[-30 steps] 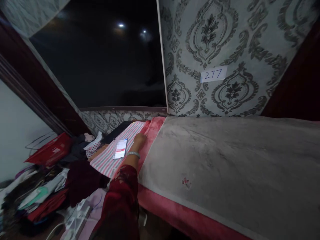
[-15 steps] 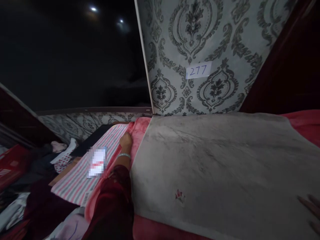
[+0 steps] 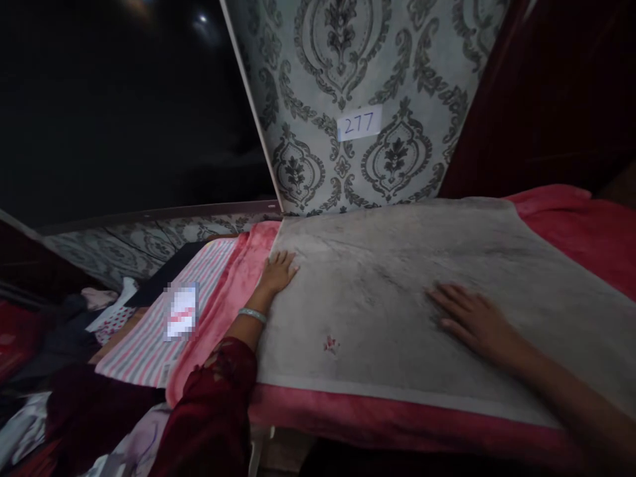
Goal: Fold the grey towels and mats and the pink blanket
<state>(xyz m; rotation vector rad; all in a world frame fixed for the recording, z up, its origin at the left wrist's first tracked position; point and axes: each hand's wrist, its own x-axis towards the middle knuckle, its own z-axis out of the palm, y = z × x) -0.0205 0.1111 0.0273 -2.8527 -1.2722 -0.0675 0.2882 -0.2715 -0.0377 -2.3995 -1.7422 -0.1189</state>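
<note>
A grey cloth (image 3: 377, 291) with a small red flower mark lies spread over a pink plush blanket (image 3: 243, 285). My left hand (image 3: 279, 271) rests palm down at the grey cloth's left edge, fingers spread, with a bracelet on the wrist. Toward the right, my right hand (image 3: 472, 318) lies flat over the middle of the grey cloth, open and a little blurred. Neither hand grips anything. Left of the pink blanket is a striped cloth (image 3: 144, 338) in pink, grey and white.
A blurred-out bright patch (image 3: 181, 313) sits on the striped cloth. Heaped clothes (image 3: 84, 411) fill the lower left. Behind stand a dark screen (image 3: 129, 112) and a patterned wall (image 3: 342, 165) bearing a paper label (image 3: 360, 123) marked 277. Red fabric (image 3: 581, 232) shows at the right.
My left hand has let go of the pink blanket's edge and moved right onto the grey cloth, opening flat. My right hand has come in from the right edge to the cloth's middle.
</note>
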